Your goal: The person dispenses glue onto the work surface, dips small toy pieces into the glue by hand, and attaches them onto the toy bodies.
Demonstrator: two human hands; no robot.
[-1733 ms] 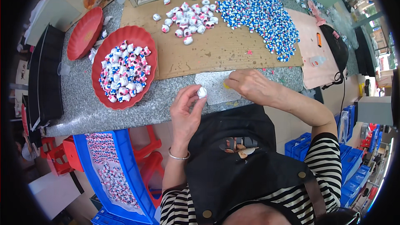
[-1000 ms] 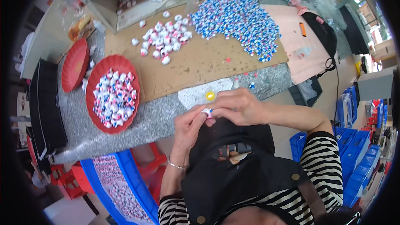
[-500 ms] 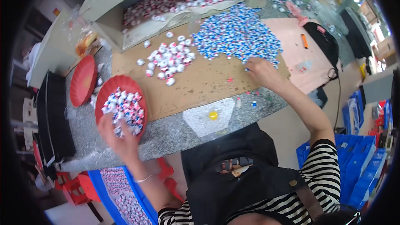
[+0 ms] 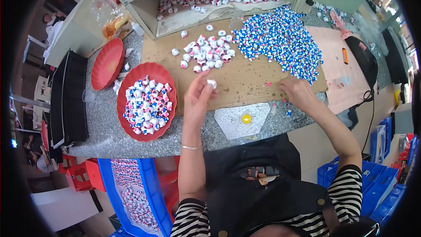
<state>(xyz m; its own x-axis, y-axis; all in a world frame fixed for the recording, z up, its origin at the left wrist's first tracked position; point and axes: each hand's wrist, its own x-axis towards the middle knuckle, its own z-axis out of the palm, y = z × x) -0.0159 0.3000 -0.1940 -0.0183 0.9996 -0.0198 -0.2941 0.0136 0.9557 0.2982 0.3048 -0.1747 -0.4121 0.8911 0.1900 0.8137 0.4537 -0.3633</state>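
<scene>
The person wears a black-and-white striped top with short sleeves, leaving both forearms bare up to the hands. A black apron with round buttons covers the front. A thin silver bangle circles the wrist below the left hand.

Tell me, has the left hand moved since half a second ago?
Yes. The left hand has left the red plate and gone right, onto the brown board, pinching a small white piece.

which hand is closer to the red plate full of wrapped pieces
Left. The left hand is just right of the full red plate, holding a small white piece; the right hand is far right of it.
</scene>
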